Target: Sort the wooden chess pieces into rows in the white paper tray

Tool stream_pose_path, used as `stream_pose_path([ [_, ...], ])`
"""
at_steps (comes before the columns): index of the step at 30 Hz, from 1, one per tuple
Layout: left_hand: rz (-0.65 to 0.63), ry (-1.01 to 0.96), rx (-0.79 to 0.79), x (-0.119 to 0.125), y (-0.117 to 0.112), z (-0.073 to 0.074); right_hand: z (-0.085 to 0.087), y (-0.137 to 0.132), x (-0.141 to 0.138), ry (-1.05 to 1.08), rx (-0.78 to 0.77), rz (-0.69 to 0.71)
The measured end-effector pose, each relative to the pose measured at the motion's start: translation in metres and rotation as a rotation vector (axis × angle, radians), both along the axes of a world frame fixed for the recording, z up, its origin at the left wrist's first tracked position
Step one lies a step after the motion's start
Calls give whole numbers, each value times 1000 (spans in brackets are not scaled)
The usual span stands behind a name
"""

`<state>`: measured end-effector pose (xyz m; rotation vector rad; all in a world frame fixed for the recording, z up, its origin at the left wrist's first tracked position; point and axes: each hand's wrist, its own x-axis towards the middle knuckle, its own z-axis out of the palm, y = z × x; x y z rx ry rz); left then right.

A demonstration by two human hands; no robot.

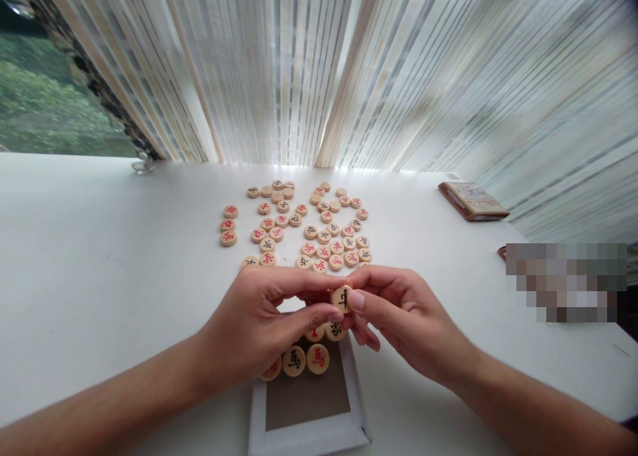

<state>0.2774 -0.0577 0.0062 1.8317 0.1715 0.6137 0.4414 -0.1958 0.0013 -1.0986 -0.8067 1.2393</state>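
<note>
Both hands meet above a shallow white box with a brown floor. My left hand and my right hand pinch together one round wooden chess piece with a black character, held upright. Inside the box lie several wooden pieces with red or black characters, partly hidden under my left hand. Beyond my hands, several more wooden pieces lie scattered on the white table.
A closed brown box sits at the table's far right. A small clear object stands at the far left by the window. Striped curtains hang behind the table. A blurred patch covers something at the right edge.
</note>
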Motion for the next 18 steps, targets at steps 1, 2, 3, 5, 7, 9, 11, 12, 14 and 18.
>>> stream_pose_path([
  [1, -5, -5, -1, 0, 0, 0, 0, 0, 0, 10, -11, -4],
  [2, -11, -7, -1, 0, 1, -1, 1, 0, 0, 19, -26, -12],
  [3, -20, -11, 4, 0, 1, -1, 2, 0, -1, 27, -45, -23],
  [5, -25, -17, 27, 0, 1, -1, 4, 1, -1, 42, -76, -46],
  [7, -18, -22, 67, 0, 0, -1, 5, 3, -2, 60, -84, -65],
  [9, -9, -19, 100, 0, -1, -1, 7, 4, -3, 77, -73, -76],
  [11, -3, -8, 108, 0, -2, 0, 8, 5, -4, 85, -56, -78],
  [12, 1, -1, 98, 0, -3, 0, 8, 4, -4, 80, -45, -79],
  [14, 5, 8, 57, 0, -3, 1, 7, 3, -5, 38, -17, -87],
  [18, 5, 8, -15, 1, -2, 1, 6, -1, -5, -136, 41, -110],
])
